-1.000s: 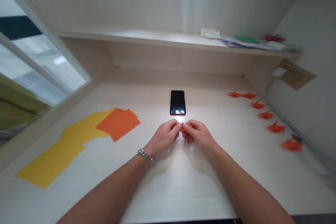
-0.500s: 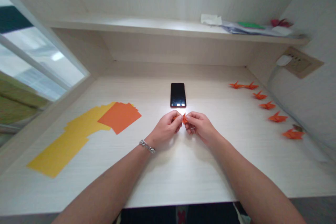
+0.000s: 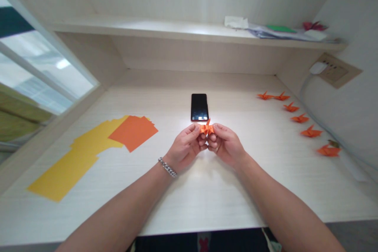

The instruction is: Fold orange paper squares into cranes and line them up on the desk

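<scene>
Pale desk [image 3: 189,208], both hands [image 3: 185,145] [image 3: 226,145] pinching folded orange paper [image 3: 207,129], phone [image 3: 199,106] just beyond

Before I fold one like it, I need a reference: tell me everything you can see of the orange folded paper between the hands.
The orange folded paper is small, with two side parts spreading left and right and a narrow point rising between them. The side parts look curved. One side is pinched by the left hand, the other by the right hand, on the near side of the black phone. Finer creases are too small to tell.
</scene>
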Motion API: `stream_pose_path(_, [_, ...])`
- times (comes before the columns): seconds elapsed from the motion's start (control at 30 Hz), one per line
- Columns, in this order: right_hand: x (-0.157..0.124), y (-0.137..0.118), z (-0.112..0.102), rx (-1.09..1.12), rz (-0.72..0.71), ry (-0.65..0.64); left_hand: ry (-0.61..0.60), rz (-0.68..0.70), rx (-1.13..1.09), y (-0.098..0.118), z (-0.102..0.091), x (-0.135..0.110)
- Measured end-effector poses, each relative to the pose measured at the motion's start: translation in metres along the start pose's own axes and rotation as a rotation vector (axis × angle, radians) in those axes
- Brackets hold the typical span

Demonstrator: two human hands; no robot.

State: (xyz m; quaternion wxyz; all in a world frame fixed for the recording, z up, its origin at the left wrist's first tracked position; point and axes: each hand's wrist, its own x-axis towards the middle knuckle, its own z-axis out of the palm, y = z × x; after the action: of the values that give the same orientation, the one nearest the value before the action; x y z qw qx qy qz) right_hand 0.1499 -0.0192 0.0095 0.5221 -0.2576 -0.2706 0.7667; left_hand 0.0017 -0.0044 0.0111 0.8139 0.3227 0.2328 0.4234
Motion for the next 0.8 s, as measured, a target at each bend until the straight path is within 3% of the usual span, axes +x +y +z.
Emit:
stream_pose_path(0.17, [-0.0015, -0.0007, 0.0012, -0.034, -0.019, 0.022, -0.001, -0.016, 0.000, 0.0020, -0.0010, -0.0008])
stream_pose_path(0.37, [0.0022, -0.0011, -0.0025, -0.196, -0.010, 0.147, 0.073, 0.013, 0.212, 0.0060, -0.0030, 0.0025])
stream_pose_path(0.63, [0.0024, -0.0008, -0.0072, -0.314, 0.065, 0.143, 0.063, -0.013, 0.397, 0.0028, -0.0068, 0.0053])
stream_pose_path(0.8, [-0.0001, -0.0041, -0.0067, -0.272, 0.116, 0.083, 0.036, -0.099, 0.304, 0.0053, -0.0065, 0.0047])
